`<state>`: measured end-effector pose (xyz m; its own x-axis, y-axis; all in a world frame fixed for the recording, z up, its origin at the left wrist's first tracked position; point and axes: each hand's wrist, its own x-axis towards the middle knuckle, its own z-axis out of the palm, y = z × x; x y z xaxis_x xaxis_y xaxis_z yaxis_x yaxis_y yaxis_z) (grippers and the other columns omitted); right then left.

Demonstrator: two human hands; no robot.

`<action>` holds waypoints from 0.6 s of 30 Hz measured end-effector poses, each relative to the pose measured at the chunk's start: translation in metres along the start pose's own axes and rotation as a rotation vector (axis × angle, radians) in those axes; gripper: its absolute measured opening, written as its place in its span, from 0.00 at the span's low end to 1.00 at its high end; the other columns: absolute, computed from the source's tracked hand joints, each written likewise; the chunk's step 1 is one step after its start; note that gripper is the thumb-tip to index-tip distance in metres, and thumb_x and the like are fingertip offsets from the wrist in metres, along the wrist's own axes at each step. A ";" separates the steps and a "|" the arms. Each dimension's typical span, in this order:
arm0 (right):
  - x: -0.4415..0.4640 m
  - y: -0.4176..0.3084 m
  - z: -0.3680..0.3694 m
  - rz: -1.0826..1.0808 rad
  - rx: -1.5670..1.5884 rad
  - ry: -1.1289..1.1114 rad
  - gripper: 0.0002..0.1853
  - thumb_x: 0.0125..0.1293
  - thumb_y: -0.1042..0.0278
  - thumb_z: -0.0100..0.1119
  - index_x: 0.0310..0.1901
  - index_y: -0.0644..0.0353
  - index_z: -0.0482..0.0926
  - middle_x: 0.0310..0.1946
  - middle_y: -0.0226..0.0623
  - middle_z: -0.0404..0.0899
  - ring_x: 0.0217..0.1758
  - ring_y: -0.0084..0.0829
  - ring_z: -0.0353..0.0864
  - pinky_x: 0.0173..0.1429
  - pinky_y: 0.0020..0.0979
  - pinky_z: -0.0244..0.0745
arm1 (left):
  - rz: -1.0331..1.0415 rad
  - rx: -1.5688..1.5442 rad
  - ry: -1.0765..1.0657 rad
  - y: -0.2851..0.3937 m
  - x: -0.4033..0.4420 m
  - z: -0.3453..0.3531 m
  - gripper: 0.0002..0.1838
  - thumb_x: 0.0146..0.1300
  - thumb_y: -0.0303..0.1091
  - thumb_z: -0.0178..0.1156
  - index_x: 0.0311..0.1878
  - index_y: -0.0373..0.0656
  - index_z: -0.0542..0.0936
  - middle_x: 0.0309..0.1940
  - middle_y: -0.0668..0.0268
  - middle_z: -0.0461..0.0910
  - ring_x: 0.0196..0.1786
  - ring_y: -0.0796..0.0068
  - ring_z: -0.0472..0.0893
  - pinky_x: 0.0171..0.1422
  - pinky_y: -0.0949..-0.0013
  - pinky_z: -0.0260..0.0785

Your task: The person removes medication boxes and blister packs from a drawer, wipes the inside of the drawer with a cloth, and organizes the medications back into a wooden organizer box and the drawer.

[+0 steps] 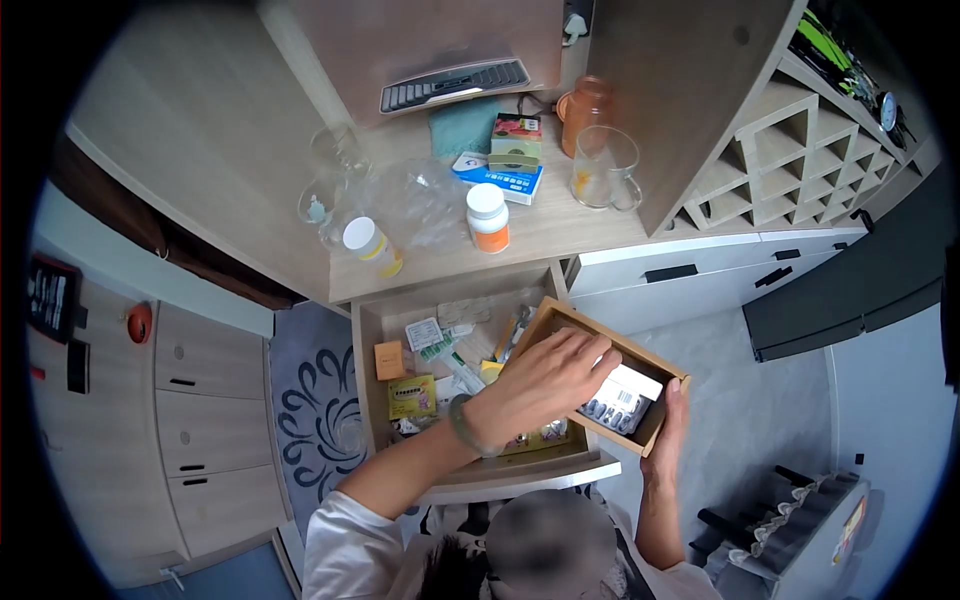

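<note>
My right hand [668, 430] grips the outer right end of a brown cardboard box [665, 375], held tilted over the right side of the open drawer [362, 350]. Inside the box lie a white packet [635, 381] and dark capsules in a blister pack [612, 412]. My left hand [555, 375], with a bracelet at its wrist, reaches over the box's left part. Its fingers are curled beside the white packet and their tips are mostly hidden, so what they hold cannot be made out. In the drawer are a yellow packet [412, 397], a small orange box [389, 361] and several other packets.
On the counter [440, 265] above the drawer stand a white bottle with an orange label [488, 220], a white-capped yellow bottle [372, 247], a glass mug [605, 168], an orange jug [586, 115], a blue-and-white box [510, 182] and clear plastic [415, 200]. White drawers [690, 262] adjoin at right.
</note>
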<state>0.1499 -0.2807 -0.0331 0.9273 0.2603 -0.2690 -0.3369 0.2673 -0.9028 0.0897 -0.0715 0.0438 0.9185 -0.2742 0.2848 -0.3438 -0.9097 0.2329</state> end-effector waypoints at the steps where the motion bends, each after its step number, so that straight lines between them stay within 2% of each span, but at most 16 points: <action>1: -0.002 -0.001 0.003 0.002 -0.028 0.015 0.27 0.74 0.49 0.51 0.63 0.62 0.66 0.54 0.39 0.72 0.59 0.29 0.71 0.63 0.30 0.67 | 0.016 0.031 0.010 -0.002 0.005 0.011 0.21 0.53 0.29 0.62 0.51 0.36 0.76 0.52 0.57 0.75 0.55 0.61 0.78 0.65 0.62 0.70; 2: -0.004 -0.002 0.005 0.004 -0.048 0.010 0.27 0.74 0.49 0.51 0.63 0.62 0.66 0.54 0.39 0.72 0.59 0.28 0.71 0.63 0.30 0.67 | 0.033 0.061 0.018 -0.004 0.009 0.018 0.16 0.53 0.28 0.60 0.47 0.36 0.76 0.51 0.57 0.76 0.55 0.61 0.80 0.65 0.62 0.70; 6: -0.006 0.004 0.006 0.024 -0.016 0.027 0.25 0.74 0.51 0.51 0.63 0.61 0.66 0.52 0.37 0.72 0.57 0.27 0.71 0.62 0.29 0.68 | 0.175 0.134 0.063 -0.007 0.015 0.032 0.11 0.53 0.27 0.59 0.40 0.37 0.77 0.50 0.58 0.78 0.53 0.63 0.81 0.64 0.62 0.71; 8: -0.003 0.006 0.004 0.025 0.004 0.015 0.24 0.74 0.52 0.51 0.62 0.61 0.66 0.52 0.37 0.72 0.57 0.26 0.71 0.62 0.29 0.68 | 0.173 0.128 0.079 -0.007 0.015 0.033 0.11 0.52 0.28 0.60 0.40 0.38 0.78 0.49 0.59 0.79 0.52 0.64 0.81 0.63 0.63 0.71; 10: -0.003 0.005 0.004 0.058 -0.035 0.029 0.30 0.71 0.47 0.52 0.64 0.62 0.65 0.57 0.40 0.72 0.60 0.30 0.73 0.64 0.31 0.68 | 0.171 0.117 0.094 -0.006 0.015 0.031 0.11 0.52 0.28 0.60 0.40 0.39 0.78 0.48 0.61 0.80 0.52 0.64 0.81 0.62 0.63 0.71; 12: -0.002 0.002 0.005 0.077 0.000 0.037 0.27 0.72 0.49 0.51 0.63 0.62 0.66 0.54 0.39 0.72 0.58 0.29 0.72 0.62 0.30 0.69 | -0.026 -0.035 0.099 -0.008 0.015 0.023 0.13 0.51 0.31 0.62 0.42 0.41 0.80 0.47 0.65 0.80 0.51 0.67 0.79 0.59 0.65 0.70; 13: -0.002 0.001 0.006 0.096 0.033 0.045 0.25 0.72 0.52 0.51 0.62 0.62 0.66 0.52 0.39 0.72 0.56 0.27 0.71 0.61 0.29 0.69 | -0.022 -0.033 0.097 -0.010 0.015 0.015 0.13 0.51 0.31 0.62 0.42 0.41 0.80 0.47 0.65 0.80 0.51 0.67 0.79 0.59 0.65 0.70; 15: -0.002 0.001 0.007 0.090 0.017 0.061 0.25 0.72 0.52 0.52 0.62 0.62 0.66 0.52 0.39 0.72 0.56 0.28 0.72 0.61 0.29 0.69 | -0.057 0.148 0.207 -0.013 0.011 -0.006 0.16 0.51 0.32 0.63 0.45 0.43 0.81 0.46 0.67 0.80 0.52 0.69 0.79 0.57 0.67 0.69; 18: -0.001 0.002 0.007 0.074 -0.007 0.068 0.25 0.72 0.52 0.51 0.62 0.62 0.66 0.52 0.38 0.71 0.56 0.28 0.72 0.61 0.29 0.69 | -0.028 0.181 0.143 -0.016 0.010 -0.001 0.14 0.53 0.30 0.62 0.45 0.43 0.81 0.44 0.68 0.79 0.51 0.69 0.78 0.57 0.68 0.69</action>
<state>0.1472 -0.2737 -0.0318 0.9088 0.2158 -0.3572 -0.4043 0.2432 -0.8817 0.1045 -0.0594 0.0443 0.8857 -0.2131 0.4126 -0.2664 -0.9609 0.0756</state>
